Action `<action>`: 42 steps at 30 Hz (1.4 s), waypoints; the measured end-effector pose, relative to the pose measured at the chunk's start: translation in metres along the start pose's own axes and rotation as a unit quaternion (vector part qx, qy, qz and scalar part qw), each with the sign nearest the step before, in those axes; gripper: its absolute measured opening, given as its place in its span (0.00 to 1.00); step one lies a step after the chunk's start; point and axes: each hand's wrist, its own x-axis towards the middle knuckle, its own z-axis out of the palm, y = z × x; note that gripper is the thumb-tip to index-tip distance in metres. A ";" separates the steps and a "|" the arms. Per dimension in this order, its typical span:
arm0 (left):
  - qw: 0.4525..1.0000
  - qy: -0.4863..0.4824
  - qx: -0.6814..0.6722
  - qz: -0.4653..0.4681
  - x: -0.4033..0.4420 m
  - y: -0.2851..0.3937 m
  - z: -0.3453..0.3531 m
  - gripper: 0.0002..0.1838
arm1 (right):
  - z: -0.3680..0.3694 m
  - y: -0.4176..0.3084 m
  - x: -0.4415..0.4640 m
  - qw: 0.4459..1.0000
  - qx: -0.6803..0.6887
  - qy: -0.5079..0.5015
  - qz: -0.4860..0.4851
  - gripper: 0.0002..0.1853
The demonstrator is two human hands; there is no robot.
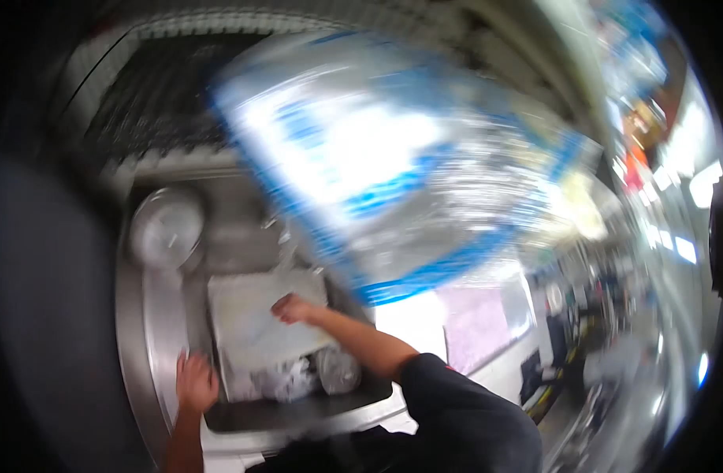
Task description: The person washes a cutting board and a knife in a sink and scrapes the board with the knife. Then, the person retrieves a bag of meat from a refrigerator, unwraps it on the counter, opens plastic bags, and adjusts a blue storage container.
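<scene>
My left hand [197,382] is over the left edge of a pale square sheet or board [247,327], fingers somewhat apart, with nothing visible in them. Over the right part of that board is my right hand [293,309], its fingers curled together; what they hold, if anything, is hidden. The board lies in a metal basin [164,315]. Crumpled clear plastic [286,380] and a round clear item [338,370] are at its near edge. A round shiny dish [168,227] sits at the basin's far left. Motion blurs the view.
A large clear plastic bag with blue print [424,177] fills the upper middle, close to the camera. Behind it at upper left is a dark ribbed rack [160,98]. A pinkish panel [479,319] and blurred equipment [590,315] are at the right.
</scene>
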 end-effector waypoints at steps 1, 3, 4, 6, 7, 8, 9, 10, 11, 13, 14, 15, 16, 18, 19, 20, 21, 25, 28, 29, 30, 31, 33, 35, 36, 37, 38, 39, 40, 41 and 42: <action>0.999 -0.006 -0.033 -0.002 0.007 0.003 -0.003 0.13 | -0.010 0.012 0.011 0.953 0.297 0.030 -0.057 0.20; 0.999 0.024 -0.029 0.036 0.006 0.005 -0.003 0.11 | -0.024 0.007 0.007 0.795 0.584 0.057 -0.154 0.15; 0.998 0.041 -0.034 0.046 0.005 0.006 -0.002 0.11 | -0.033 -0.028 -0.015 0.822 0.541 0.091 -0.153 0.15; 0.996 0.044 -0.029 0.071 0.003 0.003 0.005 0.10 | -0.046 -0.047 -0.026 0.838 0.504 0.139 -0.156 0.14; 0.997 0.056 -0.026 0.055 0.003 0.003 0.008 0.09 | -0.053 -0.042 -0.005 0.796 0.573 0.011 -0.194 0.13; 0.996 0.057 -0.025 0.062 0.005 0.003 0.008 0.09 | -0.059 -0.040 0.005 0.738 0.624 -0.123 -0.225 0.12; 0.996 0.058 -0.024 0.063 0.004 0.003 0.008 0.09 | -0.061 -0.041 0.001 0.738 0.624 -0.124 -0.225 0.12; 0.997 0.053 -0.021 0.059 0.004 0.002 0.006 0.09 | -0.066 -0.039 -0.002 0.729 0.630 -0.119 -0.239 0.13; 0.998 0.031 -0.014 0.056 0.004 0.000 0.007 0.09 | -0.070 -0.039 -0.012 0.722 0.632 -0.118 -0.256 0.14; 0.999 0.026 0.005 0.042 0.004 0.001 0.007 0.10 | -0.054 -0.040 -0.020 0.710 0.639 -0.147 -0.257 0.16; 0.997 0.043 0.014 0.056 0.006 0.002 0.003 0.10 | -0.032 -0.044 -0.014 0.704 0.646 -0.182 -0.231 0.17; 1.000 0.004 -0.003 0.023 0.008 0.005 -0.006 0.11 | -0.028 -0.042 -0.017 0.807 0.544 -0.151 -0.176 0.19; 0.999 -0.037 -0.005 0.018 0.008 0.005 -0.018 0.12 | -0.022 -0.038 -0.027 0.898 0.408 -0.128 -0.103 0.21; 1.000 0.002 -0.015 0.012 0.006 -0.002 -0.017 0.10 | -0.023 -0.010 -0.020 0.970 -0.223 -0.092 -0.007 0.18; 1.000 0.001 -0.017 0.001 0.007 -0.004 -0.018 0.09 | -0.020 -0.004 -0.016 0.806 -0.588 0.048 -0.045 0.15; 1.000 -0.002 -0.022 0.001 0.005 -0.007 -0.019 0.09 | -0.024 -0.010 -0.001 0.845 -0.512 0.063 -0.137 0.14; 1.000 0.003 -0.020 -0.023 0.005 -0.009 -0.021 0.09 | -0.027 -0.018 0.013 0.876 -0.424 0.080 -0.217 0.12; 1.000 0.015 -0.016 0.004 0.001 -0.005 -0.019 0.08 | -0.002 -0.153 0.014 0.956 -0.047 0.218 -0.191 0.08; 1.000 0.009 -0.015 0.004 0.002 -0.008 -0.020 0.08 | -0.013 -0.157 0.038 0.957 0.198 0.189 -0.097 0.07; 1.000 0.010 -0.020 -0.001 0.002 -0.007 -0.021 0.08 | -0.017 -0.136 0.047 0.957 0.197 0.191 -0.094 0.07; 1.000 0.012 -0.026 -0.003 0.001 -0.008 -0.021 0.08 | -0.029 -0.094 0.064 0.902 0.362 0.230 -0.048 0.09; 0.999 0.018 -0.029 -0.001 0.002 -0.009 -0.020 0.07 | -0.044 -0.063 0.073 0.818 0.512 0.260 -0.003 0.11; 0.999 0.032 -0.034 -0.011 0.005 -0.011 -0.020 0.06 | -0.074 -0.027 0.069 0.822 0.509 0.249 -0.054 0.14; 0.999 0.009 -0.031 -0.013 0.002 -0.011 -0.020 0.07 | -0.091 -0.031 0.058 0.822 0.510 0.235 -0.093 0.17; 0.999 0.005 -0.035 -0.021 -0.001 -0.008 -0.019 0.07 | -0.095 -0.062 0.043 0.835 0.505 0.205 -0.080 0.19; 0.999 0.000 -0.034 -0.019 0.000 -0.008 -0.019 0.07 | -0.099 -0.092 0.035 0.845 0.501 0.171 -0.072 0.21; 0.999 -0.004 -0.029 -0.017 0.003 -0.009 -0.022 0.08 | -0.109 -0.106 0.038 0.848 0.500 0.163 -0.070 0.21; 0.999 -0.007 -0.025 -0.019 0.002 -0.009 -0.022 0.10 | -0.117 -0.116 0.038 0.804 0.565 0.151 -0.103 0.19; 0.999 -0.010 -0.021 -0.022 0.000 -0.007 -0.020 0.10 | -0.118 -0.120 0.038 0.754 0.628 0.140 -0.135 0.17; 1.000 -0.003 -0.017 -0.015 0.000 -0.007 -0.020 0.09 | -0.109 -0.120 0.042 0.753 0.629 0.133 -0.136 0.17; 1.000 0.003 -0.013 -0.008 0.001 -0.010 -0.019 0.09 | -0.090 -0.121 0.044 0.755 0.605 0.170 -0.186 0.16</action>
